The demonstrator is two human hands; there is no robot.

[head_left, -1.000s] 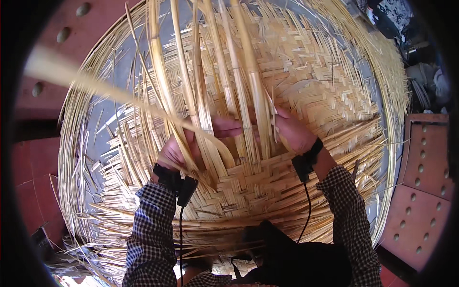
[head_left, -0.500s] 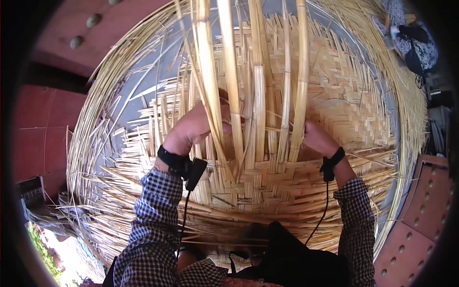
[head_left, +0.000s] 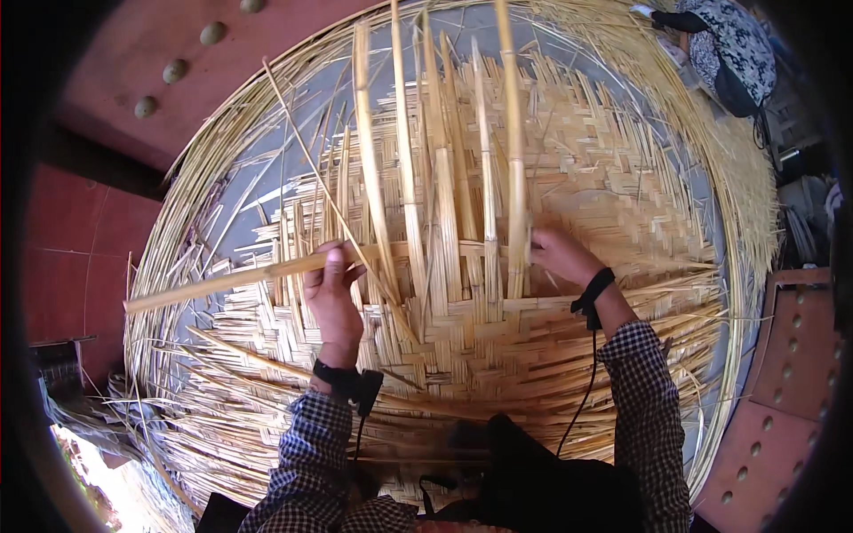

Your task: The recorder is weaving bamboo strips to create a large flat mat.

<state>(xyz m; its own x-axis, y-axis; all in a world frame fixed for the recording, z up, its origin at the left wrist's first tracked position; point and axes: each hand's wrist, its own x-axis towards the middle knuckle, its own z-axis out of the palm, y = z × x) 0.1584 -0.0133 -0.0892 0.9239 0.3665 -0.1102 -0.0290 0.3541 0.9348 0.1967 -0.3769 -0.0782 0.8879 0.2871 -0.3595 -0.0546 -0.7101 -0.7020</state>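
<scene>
My left hand (head_left: 330, 298) pinches a long flat split-cane strip (head_left: 227, 286), lying crosswise from the left rim toward several raised upright strips (head_left: 371, 160), passing among them. My right hand (head_left: 560, 253) has its fingers curled at the rightmost raised strip (head_left: 513, 204), near the crosswise strip's far end; exactly what its fingertips hold is unclear. Both wrists wear black straps with small devices and cables. Beneath my hands is a woven cane mat (head_left: 613, 204) with long loose ends fraying out around its edges.
Long strips (head_left: 164, 226) ring the mat on a grey floor (head_left: 293, 107). Red panels with round studs (head_left: 782, 444) stand left and right. At the upper right are patterned fabric (head_left: 724, 49), possibly worn by another person, and dark clutter. Bright light shows at the lower left.
The crosswise strip now lies low and nearly level, held by my left hand, which has emerged from behind the upright strips and moved down. The upright strips have shifted apart slightly.
</scene>
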